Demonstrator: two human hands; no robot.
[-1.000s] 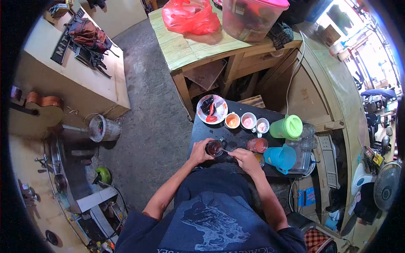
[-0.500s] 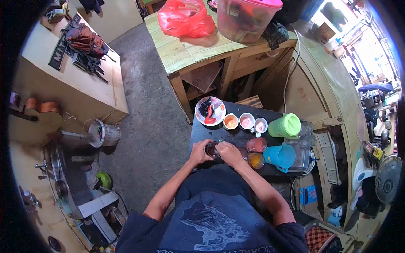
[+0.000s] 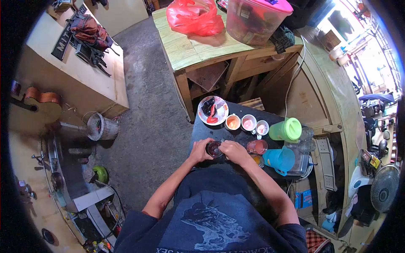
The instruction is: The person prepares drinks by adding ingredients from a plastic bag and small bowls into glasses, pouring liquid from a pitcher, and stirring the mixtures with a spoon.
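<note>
My left hand (image 3: 201,150) is wrapped around the side of a glass (image 3: 214,148) of dark liquid near the table's front edge. Over the glass's right rim, my right hand (image 3: 234,152) is closed in a pinch on what looks like a spoon (image 3: 217,151), its end dipping into the glass. Just right of that hand are a glass of pinkish-red drink (image 3: 257,146) and a glass of orange drink (image 3: 258,160), the latter partly hidden by my hand. Behind them stand a cup with orange contents (image 3: 233,122) and two with pink contents (image 3: 248,123).
A patterned plate (image 3: 213,110) holds black and red plastic wrappings. Right of the cups are a green lidded pitcher (image 3: 285,130), a blue pitcher (image 3: 279,160) and clear glasses (image 3: 306,143). Behind is a wooden counter (image 3: 177,55) with a red plastic bag (image 3: 195,19) and a tub (image 3: 255,21).
The camera view has shifted slightly, so the surroundings sit a little differently. My right hand has moved slightly right and covers more of the orange drink; my left hand stays on the glass.
</note>
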